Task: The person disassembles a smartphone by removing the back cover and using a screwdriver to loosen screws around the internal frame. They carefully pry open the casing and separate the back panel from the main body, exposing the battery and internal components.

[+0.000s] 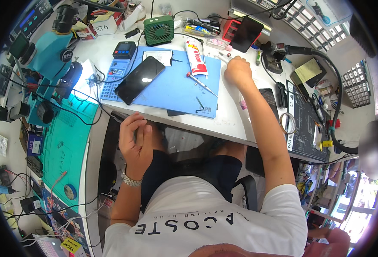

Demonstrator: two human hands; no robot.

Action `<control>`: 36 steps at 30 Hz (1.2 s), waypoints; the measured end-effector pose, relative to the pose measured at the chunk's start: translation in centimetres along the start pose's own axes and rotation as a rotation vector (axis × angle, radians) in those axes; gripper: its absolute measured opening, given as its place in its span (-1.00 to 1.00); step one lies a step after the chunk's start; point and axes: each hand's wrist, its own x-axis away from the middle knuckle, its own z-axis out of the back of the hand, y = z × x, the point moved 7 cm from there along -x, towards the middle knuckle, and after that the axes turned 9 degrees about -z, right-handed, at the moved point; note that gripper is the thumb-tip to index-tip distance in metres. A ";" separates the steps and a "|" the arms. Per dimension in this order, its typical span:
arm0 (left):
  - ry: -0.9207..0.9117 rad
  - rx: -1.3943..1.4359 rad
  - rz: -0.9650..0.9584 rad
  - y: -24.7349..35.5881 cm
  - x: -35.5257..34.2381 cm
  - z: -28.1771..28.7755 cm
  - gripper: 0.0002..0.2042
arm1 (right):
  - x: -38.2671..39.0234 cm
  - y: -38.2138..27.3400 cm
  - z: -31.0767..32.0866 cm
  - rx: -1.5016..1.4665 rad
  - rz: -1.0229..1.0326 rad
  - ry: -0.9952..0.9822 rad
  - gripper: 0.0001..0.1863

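My right hand (239, 72) is closed on the white table, right of the blue work mat (184, 92). A slim tool with a reddish end (229, 55) shows just beyond its fingers; what they grip is hidden. My left hand (135, 139) hangs by the table's front edge, holding nothing, fingers loosely bent and apart. On the mat lie a black smartphone (140, 80), a white-and-red tube (196, 58), a red-capped screwdriver (202, 84) and a small black bent strip (199, 104).
A green fan (159, 31) stands behind the mat. A teal microscope (52, 53) is at left, above a green mat (65, 150). Another dark phone (247, 34) leans on a red holder. At right lie a tape roll (288, 123) and a thick black hose (336, 85).
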 end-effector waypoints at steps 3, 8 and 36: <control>-0.030 -0.004 -0.034 -0.9 -1.7 -0.5 -0.80 | -0.5 -0.7 0.5 -0.161 0.017 0.020 -0.49; -0.101 -0.045 -0.119 -2.1 -7.2 -2.1 -0.77 | 1.1 -7.6 3.6 -0.332 0.043 -0.121 -0.57; -0.187 0.075 -0.027 -6.5 -8.3 -0.1 -0.73 | 3.0 -12.6 3.4 -0.336 0.076 -0.076 -0.27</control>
